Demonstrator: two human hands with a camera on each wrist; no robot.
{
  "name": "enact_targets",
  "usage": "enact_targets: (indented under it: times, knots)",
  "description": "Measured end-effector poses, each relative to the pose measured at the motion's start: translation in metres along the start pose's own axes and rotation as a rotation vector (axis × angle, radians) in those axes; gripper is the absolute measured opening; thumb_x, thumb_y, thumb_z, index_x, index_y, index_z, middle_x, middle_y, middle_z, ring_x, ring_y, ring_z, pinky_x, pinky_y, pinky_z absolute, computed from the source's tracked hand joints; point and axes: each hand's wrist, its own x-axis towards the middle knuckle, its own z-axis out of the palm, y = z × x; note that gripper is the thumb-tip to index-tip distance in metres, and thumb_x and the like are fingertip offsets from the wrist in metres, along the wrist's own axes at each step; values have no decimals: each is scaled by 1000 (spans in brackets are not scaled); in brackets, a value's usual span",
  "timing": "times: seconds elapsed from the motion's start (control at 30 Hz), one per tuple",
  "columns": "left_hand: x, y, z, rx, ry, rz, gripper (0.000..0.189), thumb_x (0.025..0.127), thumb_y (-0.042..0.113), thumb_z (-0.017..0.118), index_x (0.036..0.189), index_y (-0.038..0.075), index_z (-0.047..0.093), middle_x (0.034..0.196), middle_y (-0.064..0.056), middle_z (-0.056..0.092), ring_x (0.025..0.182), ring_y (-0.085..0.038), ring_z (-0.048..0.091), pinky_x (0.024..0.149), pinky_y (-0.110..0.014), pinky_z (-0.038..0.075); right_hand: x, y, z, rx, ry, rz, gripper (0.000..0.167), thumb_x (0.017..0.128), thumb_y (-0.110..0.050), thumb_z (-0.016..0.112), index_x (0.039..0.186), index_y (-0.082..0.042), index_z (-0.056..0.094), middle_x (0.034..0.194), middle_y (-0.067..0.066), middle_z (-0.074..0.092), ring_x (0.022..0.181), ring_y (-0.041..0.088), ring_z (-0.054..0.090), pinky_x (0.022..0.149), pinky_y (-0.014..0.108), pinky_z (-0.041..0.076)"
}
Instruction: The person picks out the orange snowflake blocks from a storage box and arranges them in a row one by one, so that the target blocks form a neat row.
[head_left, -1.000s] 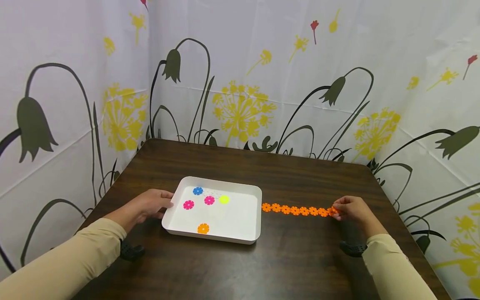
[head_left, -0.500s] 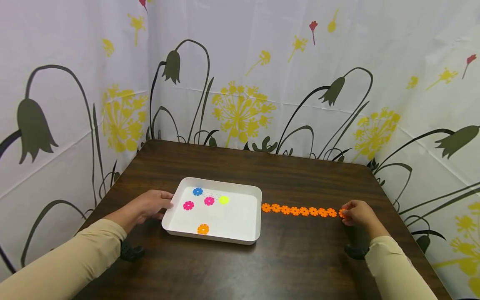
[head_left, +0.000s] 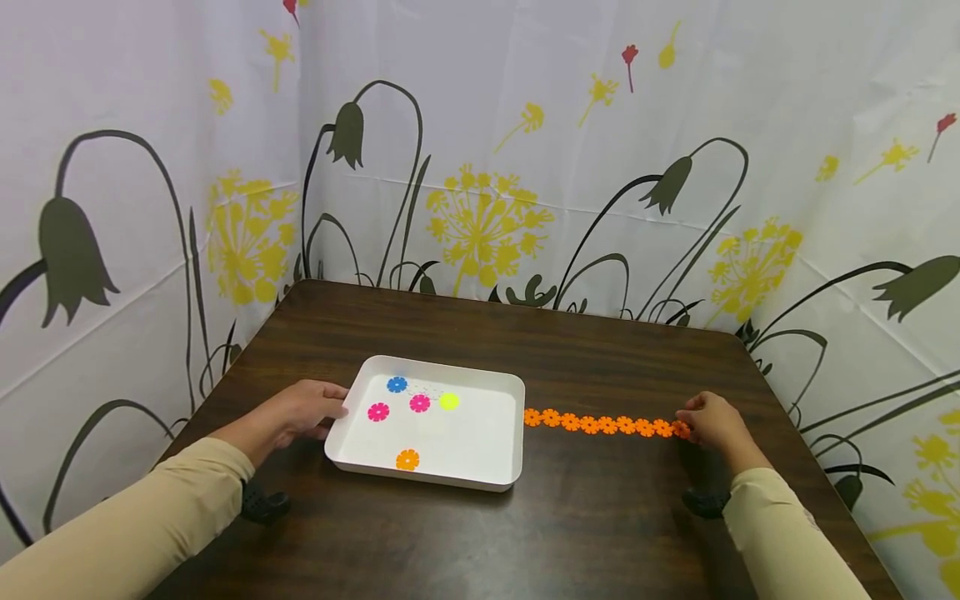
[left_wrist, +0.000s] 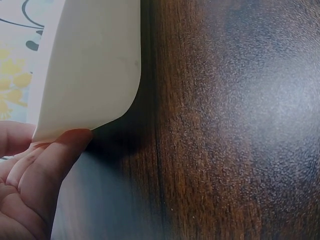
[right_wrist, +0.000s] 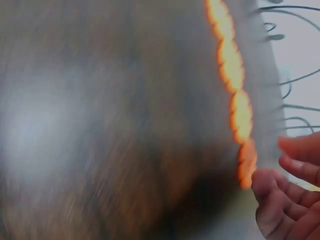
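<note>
My left hand (head_left: 306, 407) grips the left end of a white tray (head_left: 468, 450), thumb and fingers pinching its rim in the left wrist view. Inside lie flower-shaped plastic discs: a blue disc (head_left: 397, 384), two pink ones, a yellow disc (head_left: 449, 402) and an orange disc (head_left: 407, 459). From the tray's right side, a row of orange flower discs (head_left: 588, 425) runs rightward over the table. My right hand (head_left: 716, 423) is at the far end of this row, partly covering the last orange disc (head_left: 681, 429). In the blurred right wrist view, thumb and fingertips stand apart beside it.
The dark wood table (head_left: 600, 533) reaches back to a white curtain (head_left: 480, 100) printed with flowers, which encloses the back and both sides. Dark straps show under both wrists.
My right hand first drew away rightward with an orange disc, then came back left. That disc now sits against the end of the row. The left hand and tray stay put.
</note>
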Motion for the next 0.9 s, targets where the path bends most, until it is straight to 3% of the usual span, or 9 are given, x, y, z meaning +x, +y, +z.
enact_targets:
  times: [0.1,0.2,0.3,0.4,0.6,0.9]
  knots:
    - [0,0,0,1,1,-2,52,97,18,59,141,-5,45,134,-27,53,101,-29,61,82,-39,58,3,-3,1,192,-25,-22,45,100,-26,55,125,11,48,91,13,66,72,17,67,67,33,60]
    - [1,-1,0,-4,0,1,52,97,17,58,141,-5,45,133,-27,53,101,-28,62,82,-38,58,6,-8,2,434,-127,-20,54,103,-29,51,135,14,41,101,15,70,81,18,71,77,36,60]
    - [1,-2,1,-9,-1,7,51,97,17,58,141,-6,45,133,-26,53,100,-28,62,81,-38,58,7,-17,6,557,-231,-9,62,103,-32,50,143,12,34,109,16,70,89,19,72,85,39,59]
    - [2,-3,1,-7,0,9,51,97,17,58,141,-6,45,133,-27,53,100,-28,61,82,-38,58,7,-31,13,578,-298,-20,65,103,-36,49,144,11,33,114,18,69,95,21,72,89,40,57]
    - [1,-3,2,-6,-2,13,51,97,17,58,141,-6,45,133,-27,54,100,-28,62,82,-39,58,7,-58,34,569,-355,-62,60,103,-33,48,142,12,38,119,22,66,96,24,72,88,41,57]
    - [-2,0,0,17,0,10,52,97,19,59,141,-5,45,135,-28,52,102,-30,62,83,-39,58,1,-98,64,595,-408,-118,56,103,-28,50,139,13,41,112,19,70,90,23,73,84,40,58]
